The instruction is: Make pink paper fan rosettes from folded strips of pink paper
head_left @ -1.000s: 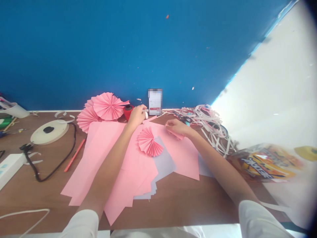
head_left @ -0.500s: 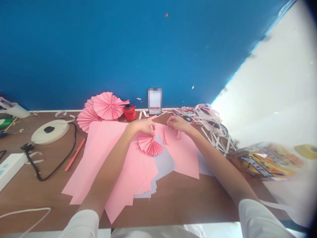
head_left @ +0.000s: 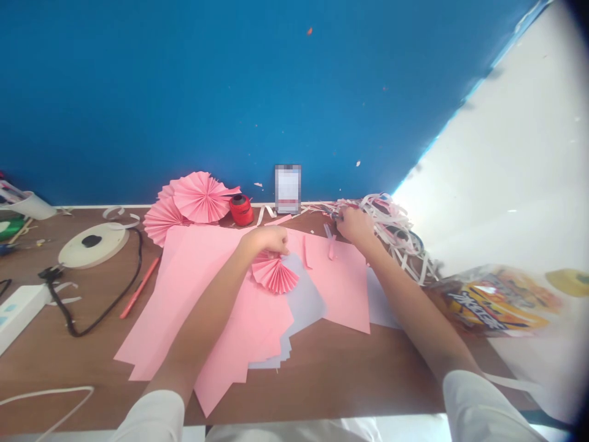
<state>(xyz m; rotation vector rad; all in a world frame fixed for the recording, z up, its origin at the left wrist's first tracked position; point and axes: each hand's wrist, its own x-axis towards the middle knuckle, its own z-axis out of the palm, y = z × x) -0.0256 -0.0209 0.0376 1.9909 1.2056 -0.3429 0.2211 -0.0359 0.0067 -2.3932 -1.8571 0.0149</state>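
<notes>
The left hand (head_left: 267, 239) pinches the top of a small pleated pink fan (head_left: 275, 274), apparently to keep its folds gathered, on loose pink paper sheets (head_left: 216, 294) just in front of a red tape roll (head_left: 241, 209). To the right of the fan, the right hand (head_left: 354, 225) reaches into a tangle of paper strips (head_left: 396, 236). Its fingers are hidden there; whether they grip anything cannot be told. More fans (head_left: 193, 199) lie left of the roll.
</notes>
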